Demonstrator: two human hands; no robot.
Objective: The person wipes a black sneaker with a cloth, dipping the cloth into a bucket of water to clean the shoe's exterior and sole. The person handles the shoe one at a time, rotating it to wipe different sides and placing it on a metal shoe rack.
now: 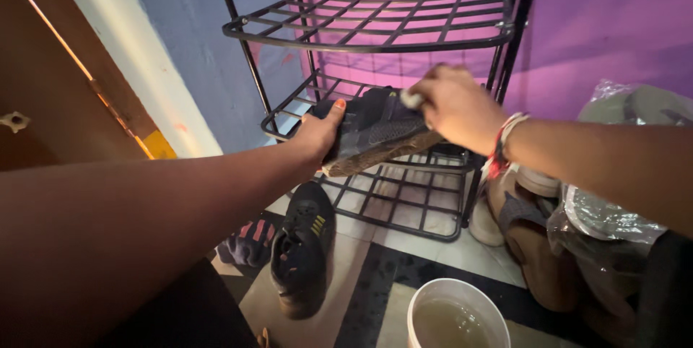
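The black wire rack (375, 27) stands against the purple wall (606, 23), and I hold a dark shoe (375, 131) over its middle shelf, tilted, its worn brown sole facing down and toward me. My left hand (317, 135) has its grip wrapped around the heel end, thumb on top. My right hand (455, 106) pinches a small pale cloth (411, 99) pressed against the shoe's upper. On the tiled floor below lie another black shoe (303, 247), a white bucket (415, 312) of cloudy water, and bagged shoes (606, 211) to the right.
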